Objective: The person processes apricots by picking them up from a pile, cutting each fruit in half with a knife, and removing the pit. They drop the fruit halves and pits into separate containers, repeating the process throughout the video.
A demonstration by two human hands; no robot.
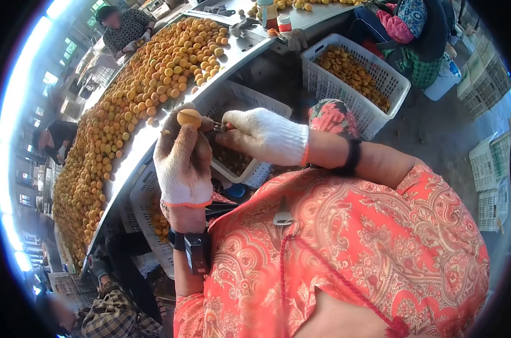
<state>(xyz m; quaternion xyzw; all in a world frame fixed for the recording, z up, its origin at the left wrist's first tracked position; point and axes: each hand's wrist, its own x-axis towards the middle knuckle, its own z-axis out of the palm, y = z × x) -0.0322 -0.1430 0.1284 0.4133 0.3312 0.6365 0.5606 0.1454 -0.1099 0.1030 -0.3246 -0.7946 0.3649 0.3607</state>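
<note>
My left hand [179,160], in a soiled white work glove, is closed around an apricot [189,118], which shows between the thumb and fingers. My right hand [264,134], gloved too, pinches a small tool [221,128] with metal and a bit of red; its kind I cannot tell. The tool's tip is close to the right side of the apricot. Below both hands stands a white plastic crate [272,104] with dark contents low inside. Beyond the left hand, whole apricots [159,73] lie in a thick layer on the metal table [233,62].
A white crate [399,93] of halved apricots stands on the floor at right. Another crate [145,205] with apricots is under the table edge. A bottle [268,14] and a red jar [284,23] stand at the back. People work around the table; stacked crates [486,73] line the far right.
</note>
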